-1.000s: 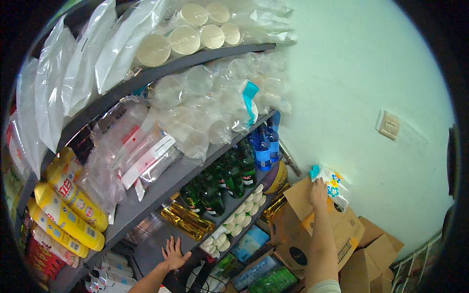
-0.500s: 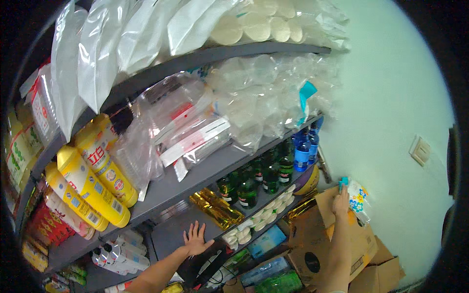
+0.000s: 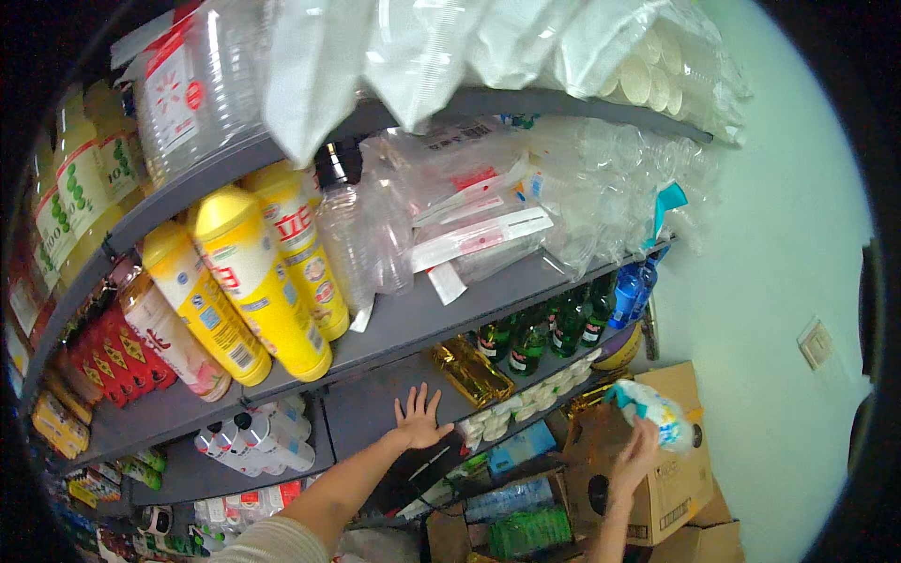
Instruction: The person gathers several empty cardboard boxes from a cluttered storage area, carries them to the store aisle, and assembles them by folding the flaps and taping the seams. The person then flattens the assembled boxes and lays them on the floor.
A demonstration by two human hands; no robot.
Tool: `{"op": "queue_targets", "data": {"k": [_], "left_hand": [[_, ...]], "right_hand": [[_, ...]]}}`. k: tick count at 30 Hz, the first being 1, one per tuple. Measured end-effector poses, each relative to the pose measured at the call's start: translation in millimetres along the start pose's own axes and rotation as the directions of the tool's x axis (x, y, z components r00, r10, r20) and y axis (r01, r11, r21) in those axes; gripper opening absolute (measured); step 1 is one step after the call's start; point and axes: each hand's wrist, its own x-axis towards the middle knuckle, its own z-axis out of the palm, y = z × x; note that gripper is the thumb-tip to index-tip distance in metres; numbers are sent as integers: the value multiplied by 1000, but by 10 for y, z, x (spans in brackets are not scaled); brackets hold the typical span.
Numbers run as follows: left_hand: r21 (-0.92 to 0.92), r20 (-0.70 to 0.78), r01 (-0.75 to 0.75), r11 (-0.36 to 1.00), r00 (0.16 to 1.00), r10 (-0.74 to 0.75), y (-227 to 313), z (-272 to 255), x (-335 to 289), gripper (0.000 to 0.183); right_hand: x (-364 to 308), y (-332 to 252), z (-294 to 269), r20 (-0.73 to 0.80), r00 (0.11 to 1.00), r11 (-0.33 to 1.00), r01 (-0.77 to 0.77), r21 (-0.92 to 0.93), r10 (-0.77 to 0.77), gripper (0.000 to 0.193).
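My left hand (image 3: pixel 422 418) is spread, palm down, on the bare part of the dark grey lower shelf (image 3: pixel 361 427). Beside its fingertips lies a gold foil-wrapped pack (image 3: pixel 472 369). On the right, my right hand (image 3: pixel 635 462) grips a clear plastic pack (image 3: pixel 668 424) with a teal top and a blue and yellow flower print. What is inside the pack is too small to tell. It is held in front of a brown cardboard box (image 3: pixel 680 479), below the shelf's right end.
Green glass bottles (image 3: pixel 531 347) and blue bottles (image 3: pixel 627 296) stand at the lower shelf's right end. Yellow bottles (image 3: pixel 263 286) and bagged clear plastic cups (image 3: pixel 587 197) fill the shelf above. White bags (image 3: pixel 422 56) overhang the top shelf. A pale green wall (image 3: pixel 788 235) bounds the right.
The flowered pack has come away from beside the wall, leftward and lower, in my right hand. My left hand stays spread on the shelf. The view has swung left.
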Motion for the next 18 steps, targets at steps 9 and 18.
{"op": "queue_targets", "data": {"k": [9, 18], "left_hand": [[-667, -82, -520, 534, 763, 642, 347, 209, -1416, 119], [-976, -217, -217, -8, 976, 1, -261, 512, -2287, 84]], "right_hand": [[-907, -2432, -244, 246, 961, 972, -168, 165, 124, 37], [-2097, -3967, 443, 661, 750, 995, 68, -70, -5, 48]]}}
